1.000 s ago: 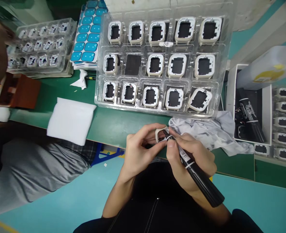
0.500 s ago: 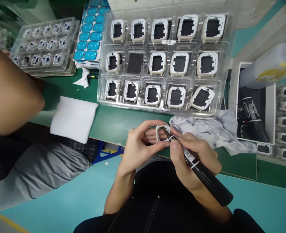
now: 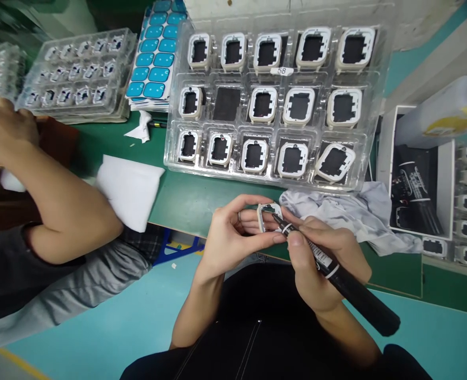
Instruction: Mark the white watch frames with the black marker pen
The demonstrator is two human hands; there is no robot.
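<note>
I'm looking down at my left hand (image 3: 227, 237), which pinches a small white watch frame (image 3: 268, 216) between thumb and fingertips just above the near edge of the green tabletop (image 3: 186, 200), fingers closed on its outer rim so the open middle stays clear. My right hand (image 3: 320, 258) is wrapped shut around a black marker pen (image 3: 336, 274), its tip resting on the frame's inner edge. The frame looks light, thin-walled and stiff plastic, a hollow ring, so I judge it would flex or crack if squeezed hard across the opening; holding it by two opposite sides, as now, seems the safe grip, and its smooth finish could slip. Just beyond sits a clear blister tray (image 3: 281, 179) of matching frames, one pocket showing no frame, with a crumpled grey cloth (image 3: 344, 211) beside my right hand. A co-worker's forearm (image 3: 59, 195) crosses at left near a white foam pad (image 3: 130, 190).
</note>
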